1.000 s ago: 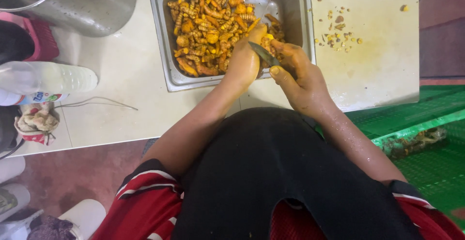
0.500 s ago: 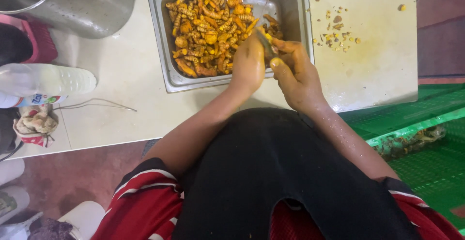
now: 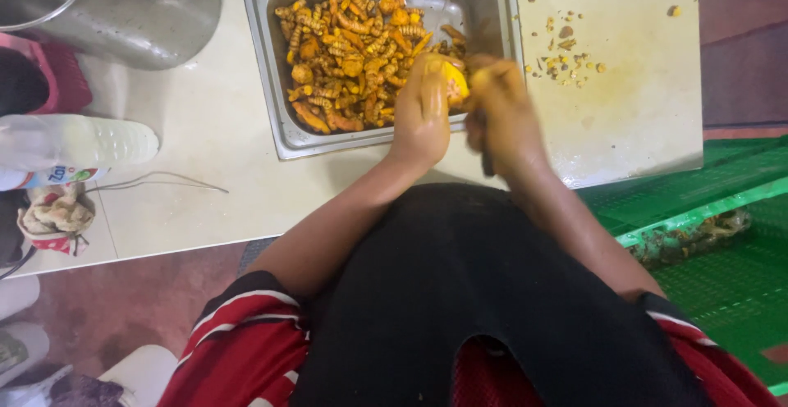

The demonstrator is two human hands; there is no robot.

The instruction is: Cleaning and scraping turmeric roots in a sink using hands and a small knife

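Note:
A steel sink (image 3: pixel 275 87) set into a pale counter holds a heap of orange-yellow knobbly roots (image 3: pixel 349 54). Both my hands are at its near right corner. My left hand (image 3: pixel 420 120) grips one bright yellow peeled root (image 3: pixel 454 85). My right hand (image 3: pixel 502 116) presses against that root from the right, closed around a small knife. Only the knife's dark handle end (image 3: pixel 487 163) shows below the fist, and the blade is hidden. My fingers are stained yellow.
Scraps of peel (image 3: pixel 566 58) lie on the counter right of the sink. A large steel pot (image 3: pixel 123 13) stands at the back left. A plastic bottle (image 3: pixel 82 140) and a cloth (image 3: pixel 53 218) lie at the left edge. A green crate (image 3: pixel 722 235) sits lower right.
The knife blade showed between my hands a second ago; now my hands have closed together over the yellow root and hide it. The view has shifted slightly.

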